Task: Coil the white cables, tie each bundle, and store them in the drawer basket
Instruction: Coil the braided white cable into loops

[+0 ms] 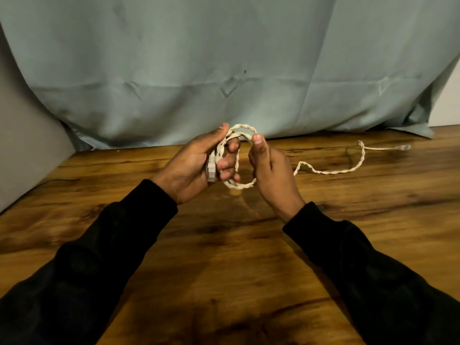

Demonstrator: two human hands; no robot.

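Head view: a wood-grain table (pixel 224 257) runs to a pale green curtain (pixel 224 58) at the far side. No container is in view. Left hand (pixel 196 168) clenches the coiled white cable (pixel 239 185) and its plug (pixel 211 168). Right hand (pixel 268 170) pinches the loop's far side. The loose tail (pixel 331 171) lies on the table to the right, ending in a clear connector (pixel 404 147).

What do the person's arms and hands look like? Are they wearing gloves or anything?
No gloves. Both the left hand and the right hand are bare, with short, plain fingernails. I can see no rings, watch or bracelet. Each arm is covered by a long black sleeve that ends at the wrist. The fabric looks plain and dark, with no logos or patterns visible.
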